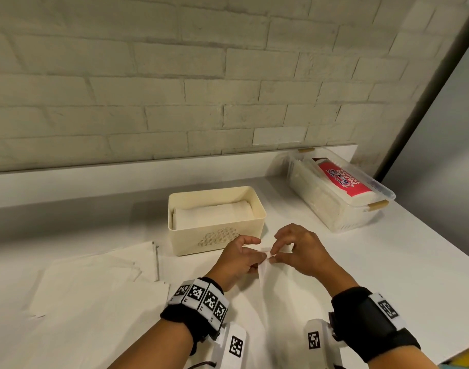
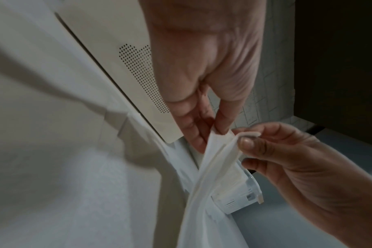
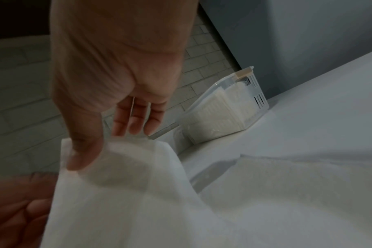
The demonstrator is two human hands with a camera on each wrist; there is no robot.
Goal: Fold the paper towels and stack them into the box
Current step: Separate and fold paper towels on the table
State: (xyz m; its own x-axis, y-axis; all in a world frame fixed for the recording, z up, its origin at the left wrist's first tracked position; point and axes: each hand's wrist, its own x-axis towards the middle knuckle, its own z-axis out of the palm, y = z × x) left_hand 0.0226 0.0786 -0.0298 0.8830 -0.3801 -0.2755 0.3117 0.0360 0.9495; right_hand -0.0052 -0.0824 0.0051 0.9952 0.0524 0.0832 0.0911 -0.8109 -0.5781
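Pinching paper towel lengthwise, hands together

White counter w/ box, towels, bin

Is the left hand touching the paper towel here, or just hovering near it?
Touching. The left wrist view shows the left hand pinching the paper towel edge between thumb and fingers.

2 hands, 2 boxes, 1 held towel.
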